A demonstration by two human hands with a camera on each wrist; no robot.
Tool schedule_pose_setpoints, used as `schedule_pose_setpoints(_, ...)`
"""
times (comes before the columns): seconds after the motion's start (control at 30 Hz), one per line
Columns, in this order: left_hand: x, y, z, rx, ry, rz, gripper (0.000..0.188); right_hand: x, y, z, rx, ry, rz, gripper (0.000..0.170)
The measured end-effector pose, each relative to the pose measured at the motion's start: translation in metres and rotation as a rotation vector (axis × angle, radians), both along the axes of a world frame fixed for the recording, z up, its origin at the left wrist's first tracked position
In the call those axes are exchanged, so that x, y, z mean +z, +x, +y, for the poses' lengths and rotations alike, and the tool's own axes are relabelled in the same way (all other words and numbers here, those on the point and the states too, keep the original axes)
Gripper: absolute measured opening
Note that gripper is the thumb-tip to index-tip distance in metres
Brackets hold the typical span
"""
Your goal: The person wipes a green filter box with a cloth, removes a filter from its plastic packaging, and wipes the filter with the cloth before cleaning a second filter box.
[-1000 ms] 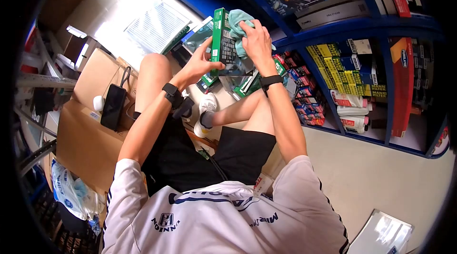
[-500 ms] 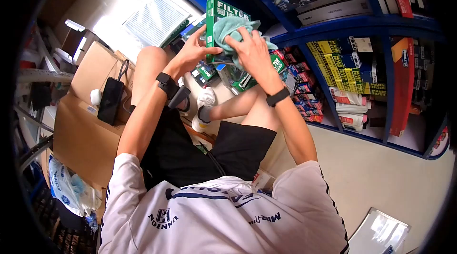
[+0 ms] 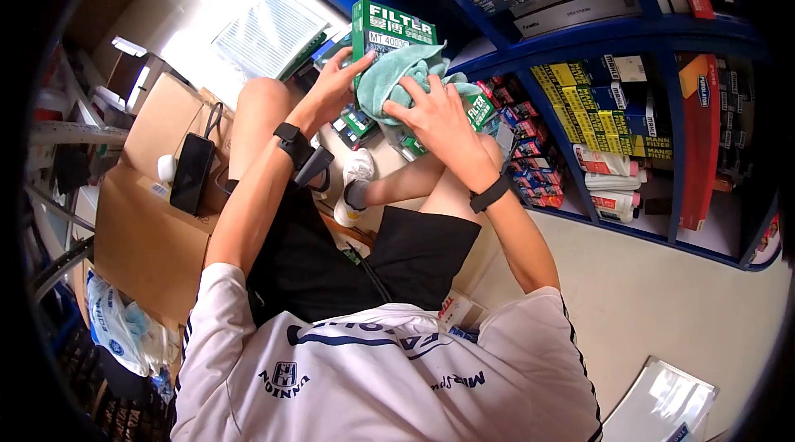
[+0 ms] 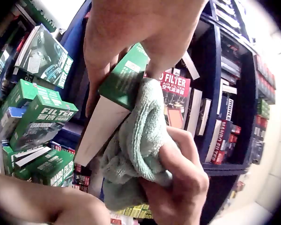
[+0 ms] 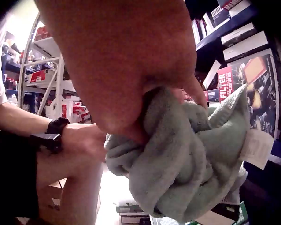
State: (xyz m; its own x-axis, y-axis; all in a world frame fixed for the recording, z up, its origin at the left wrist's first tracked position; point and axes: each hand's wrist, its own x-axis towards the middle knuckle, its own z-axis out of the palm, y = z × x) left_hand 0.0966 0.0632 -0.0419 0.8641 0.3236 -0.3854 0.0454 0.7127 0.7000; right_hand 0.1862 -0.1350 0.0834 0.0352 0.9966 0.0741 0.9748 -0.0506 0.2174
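My left hand (image 3: pixel 335 82) grips a green and black filter box (image 3: pixel 389 21) by its left side, thumb on the printed front. The box stands tilted, with the word FILTER along its top. In the left wrist view, a white side of the filter box (image 4: pixel 99 132) faces the camera. My right hand (image 3: pixel 439 117) holds a bunched pale green cloth (image 3: pixel 379 84) against the front of the box, covering its lower part. Seen from the right wrist, the cloth (image 5: pixel 173 159) hangs in thick folds, with a white tag (image 5: pixel 256 149) at one edge.
Blue shelves (image 3: pixel 497 69) packed with filter boxes stand ahead and to the right. More green filter boxes (image 4: pixel 42 119) lie in front of the legs. A pleated white filter (image 3: pixel 269 35) lies at the far left. A cardboard box (image 3: pixel 153 223) on the left carries a black phone (image 3: pixel 193 173).
The cloth has moved left and down across the box front. The box's green top with FILTER has come into view, while its lower print is now covered. My left hand keeps its grip.
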Motion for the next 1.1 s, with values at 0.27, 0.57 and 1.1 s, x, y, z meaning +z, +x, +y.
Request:
schedule_pose_setpoints(0.27, 0.005, -0.001, -0.009, 0.041, 0.023, -0.008, 0.053, -0.019, 0.014, 0.004, -0.126, 0.025, 0.135, 0.035)
schedule_pose_setpoints(0.57, 0.019, -0.013, -0.014, -0.075, 0.092, -0.044, 0.058, -0.034, 0.088, 0.047, -0.215, 0.057, 0.004, 0.033)
schedule_pose_setpoints(1.1, -0.017, -0.005, -0.016, -0.085, 0.064, -0.088, 0.094, -0.048, 0.085, 0.066, -0.245, 0.1, 0.16, 0.045)
